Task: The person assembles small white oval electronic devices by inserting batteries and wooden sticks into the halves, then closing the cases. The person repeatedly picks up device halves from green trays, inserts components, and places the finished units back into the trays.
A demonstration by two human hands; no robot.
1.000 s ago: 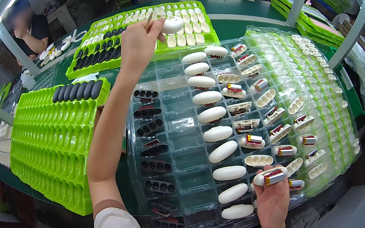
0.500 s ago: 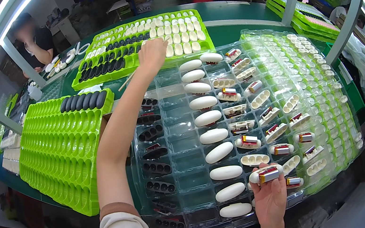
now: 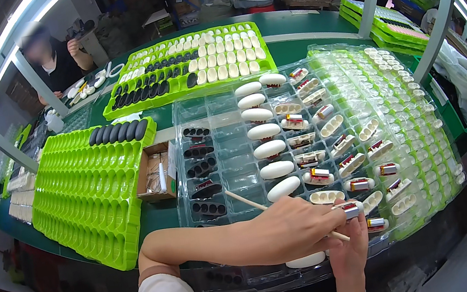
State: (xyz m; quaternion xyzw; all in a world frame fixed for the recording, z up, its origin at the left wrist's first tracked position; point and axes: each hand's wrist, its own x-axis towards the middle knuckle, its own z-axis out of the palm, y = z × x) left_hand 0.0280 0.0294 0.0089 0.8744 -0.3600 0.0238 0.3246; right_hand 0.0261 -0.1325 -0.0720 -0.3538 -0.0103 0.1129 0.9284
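Observation:
My left hand (image 3: 296, 231) lies across the near edge of the clear plastic tray (image 3: 221, 108), fingers curled. A thin wooden stick (image 3: 245, 200) runs under its palm and comes out by the fingertips. My right hand (image 3: 349, 256) rises from below and pinches a small red and silver part (image 3: 351, 209), which the left fingertips touch. White oval shells (image 3: 271, 149) fill one column of the tray. Black pieces (image 3: 201, 168) sit to their left. More red and silver parts (image 3: 317, 174) lie to the right. One white shell (image 3: 305, 261) shows just under my left hand.
A green tray (image 3: 83, 200) with a row of black shells lies at left. A far green tray (image 3: 200, 87) holds white and black shells. A small cardboard box (image 3: 155, 170) sits between the trays. Clear trays are stacked at right (image 3: 405, 112). Two people are at the far benches.
My left arm has drawn back from the far green tray and now lies across the near edge, over my right hand. The right hand has stayed in place with its part.

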